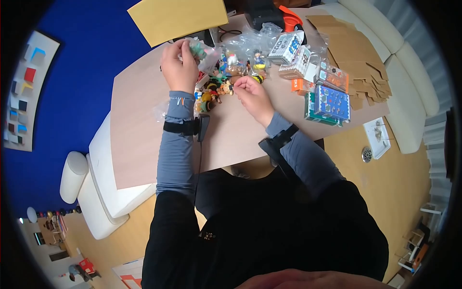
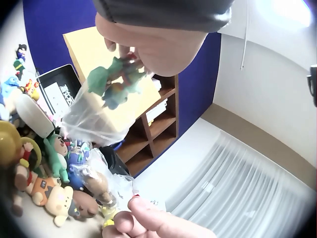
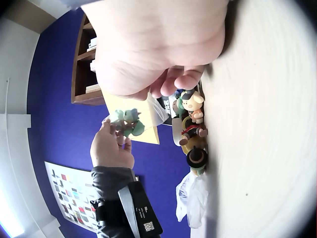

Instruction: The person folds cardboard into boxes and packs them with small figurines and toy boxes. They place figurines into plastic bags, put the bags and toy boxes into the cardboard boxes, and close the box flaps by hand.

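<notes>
In the head view my left hand (image 1: 179, 66) pinches a green figure (image 1: 197, 51) with clear plastic around it, raised above the table's back left. The left wrist view shows the green figure (image 2: 117, 82) in a clear bag (image 2: 91, 121), the fingertips holding its upper end. My right hand (image 1: 254, 100) is low beside the pile of small figures (image 1: 211, 94), its fingers curled near a cream figure (image 1: 225, 87). In the right wrist view the cream figure (image 3: 193, 101) sits just past those fingers; whether they touch it cannot be told, and no object shows in them.
Small boxes (image 1: 332, 102) lie stacked right of the pile, with flattened cardboard (image 1: 353, 53) behind them. Clear plastic bags (image 1: 245, 41) and a black and orange object (image 1: 290, 20) are at the back. A yellow panel (image 1: 178, 19) stands at the back left.
</notes>
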Demonstrator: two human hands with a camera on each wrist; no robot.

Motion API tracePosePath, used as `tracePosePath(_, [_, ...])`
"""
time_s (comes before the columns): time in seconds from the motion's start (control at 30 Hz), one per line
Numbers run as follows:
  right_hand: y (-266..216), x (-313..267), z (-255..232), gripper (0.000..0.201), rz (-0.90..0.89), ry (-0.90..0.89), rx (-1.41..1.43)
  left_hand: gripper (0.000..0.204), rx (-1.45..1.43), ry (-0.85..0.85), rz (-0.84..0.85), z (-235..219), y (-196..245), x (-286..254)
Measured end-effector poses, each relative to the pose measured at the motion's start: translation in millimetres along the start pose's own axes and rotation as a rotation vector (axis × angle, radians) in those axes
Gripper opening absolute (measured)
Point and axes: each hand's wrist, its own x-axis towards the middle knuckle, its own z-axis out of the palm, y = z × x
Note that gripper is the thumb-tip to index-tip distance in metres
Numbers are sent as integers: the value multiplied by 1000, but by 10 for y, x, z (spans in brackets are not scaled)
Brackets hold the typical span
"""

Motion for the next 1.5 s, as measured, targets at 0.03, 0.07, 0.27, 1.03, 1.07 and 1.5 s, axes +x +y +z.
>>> tracePosePath(0.03, [19, -24, -8, 11, -20, 5, -28, 14, 2, -6, -3, -9, 7, -25])
tracePosePath(0.07, [23, -48, -2, 11, -16, 5, -28, 13, 26, 2, 15, -17, 8, -43])
tracePosePath(0.27, [23, 23, -21, 10, -8, 8, -57, 10, 57, -33, 62, -20, 47, -50])
tracePosePath(1.03, [82, 9, -17, 9, -37, -13, -63, 22, -187, 220, -149, -412, -2, 8])
tracePosePath(1.07, [75, 13, -13, 9, -40, -10, -64, 23, -239, 247, -187, -461, -115, 8])
tracePosePath(1.5, [80, 6, -8, 10, -38, -2, -80, 54, 337, -181, -543, -1495, -1053, -782])
